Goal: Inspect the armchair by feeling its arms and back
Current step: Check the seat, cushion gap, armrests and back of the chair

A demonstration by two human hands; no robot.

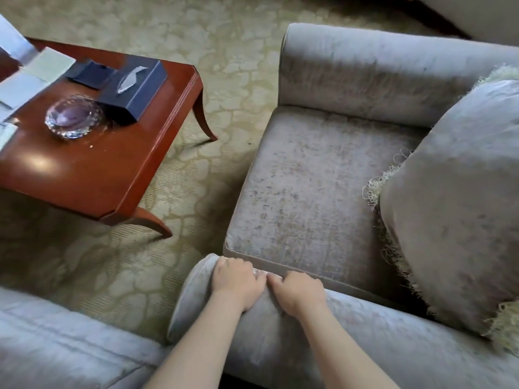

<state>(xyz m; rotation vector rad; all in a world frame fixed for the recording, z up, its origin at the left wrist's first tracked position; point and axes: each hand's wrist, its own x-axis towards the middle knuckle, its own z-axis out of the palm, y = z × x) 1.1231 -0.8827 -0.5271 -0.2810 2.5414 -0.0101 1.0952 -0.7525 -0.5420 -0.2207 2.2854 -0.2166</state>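
A green patterned carpet is covering the floor. On the left, a shiny red-brown table is standing, holding a glass bowl, a dark box and papers. Light is shining on its top. A gray sofa is sitting near left.

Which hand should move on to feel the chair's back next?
Right. The right hand sits nearer the cushion at the back; the left hand holds the front end of the near arm.
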